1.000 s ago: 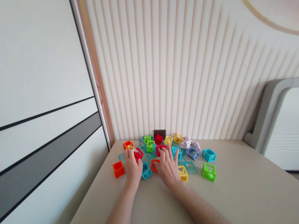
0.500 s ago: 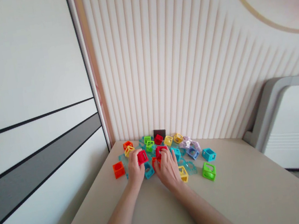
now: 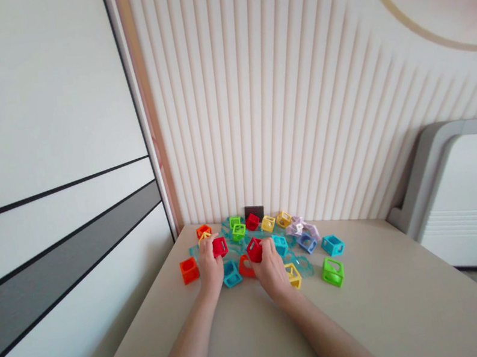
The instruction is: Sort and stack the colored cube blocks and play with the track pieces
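My left hand [image 3: 209,264] is closed on a red cube block [image 3: 219,247] with cut-out sides. My right hand [image 3: 271,269] grips a second red cube block [image 3: 255,250], a short way to the right of the first. Between and just below the hands lie a blue cube block [image 3: 231,273] and an orange block [image 3: 246,266], partly covered by my right hand. A yellow block [image 3: 293,276] rests against the right side of my right hand. Behind my left hand, another yellow block [image 3: 204,237] is mostly hidden.
Clear teal pieces [image 3: 302,265] lie among the blocks on the table [image 3: 390,293]. To the right are a green block [image 3: 333,272] and a light-blue block [image 3: 333,245]; an orange block [image 3: 189,270] sits at left. A ribbed wall [image 3: 251,91] bounds the back.
My left hand has moved slightly left with its red block. My right hand has turned its red block and brought it a little lower, so the two blocks are farther apart.
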The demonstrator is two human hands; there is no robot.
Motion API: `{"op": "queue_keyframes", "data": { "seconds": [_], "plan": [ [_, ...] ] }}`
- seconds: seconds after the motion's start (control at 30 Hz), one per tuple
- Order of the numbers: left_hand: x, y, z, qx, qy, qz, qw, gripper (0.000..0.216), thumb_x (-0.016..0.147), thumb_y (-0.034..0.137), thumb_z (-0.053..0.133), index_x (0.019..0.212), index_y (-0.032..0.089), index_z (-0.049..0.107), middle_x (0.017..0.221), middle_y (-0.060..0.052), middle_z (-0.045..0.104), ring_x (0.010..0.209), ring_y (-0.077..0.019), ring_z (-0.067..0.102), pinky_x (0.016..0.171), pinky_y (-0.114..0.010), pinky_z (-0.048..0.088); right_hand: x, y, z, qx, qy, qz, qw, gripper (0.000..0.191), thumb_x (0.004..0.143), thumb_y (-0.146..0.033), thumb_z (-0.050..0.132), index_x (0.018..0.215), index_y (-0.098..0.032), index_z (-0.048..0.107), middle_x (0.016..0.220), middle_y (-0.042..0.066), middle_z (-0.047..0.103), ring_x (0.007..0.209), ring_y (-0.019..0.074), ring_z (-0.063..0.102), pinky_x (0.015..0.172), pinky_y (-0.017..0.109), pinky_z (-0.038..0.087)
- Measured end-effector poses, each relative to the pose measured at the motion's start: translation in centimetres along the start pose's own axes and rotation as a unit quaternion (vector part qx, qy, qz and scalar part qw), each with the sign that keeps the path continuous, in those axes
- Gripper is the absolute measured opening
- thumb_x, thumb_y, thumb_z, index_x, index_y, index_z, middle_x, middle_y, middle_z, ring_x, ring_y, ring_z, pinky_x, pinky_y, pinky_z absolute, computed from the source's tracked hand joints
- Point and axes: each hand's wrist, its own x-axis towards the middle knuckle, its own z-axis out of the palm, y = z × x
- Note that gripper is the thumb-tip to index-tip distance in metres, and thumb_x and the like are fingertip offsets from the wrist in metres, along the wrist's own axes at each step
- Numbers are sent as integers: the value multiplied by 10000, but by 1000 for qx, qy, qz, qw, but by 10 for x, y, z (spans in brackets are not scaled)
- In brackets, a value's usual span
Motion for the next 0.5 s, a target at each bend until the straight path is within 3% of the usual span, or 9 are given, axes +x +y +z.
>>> {"op": "queue_keyframes", "data": {
  "seconds": [0.3,0.5],
  "plan": [
    [0,11,1,-38,-7,-11,999,602,745,-56,426,1250,230,588,1094,-91,588,1028,-234,624,902,-383,539,-2,-3,0,-25,-60,55,996,185,863,-337,624,864,-230,472,786,3,622,656,183,623,557,249,354],
    [0,12,1,-39,-12,1,999,574,771,-41,440,1245,236,606,1085,-86,565,1019,-228,621,901,-388,548,-2,-11,-3,-13,-66,96,993,152,893,-305,595,923,-227,468,854,25,633,659,199,644,544,257,342]
  ]
}}
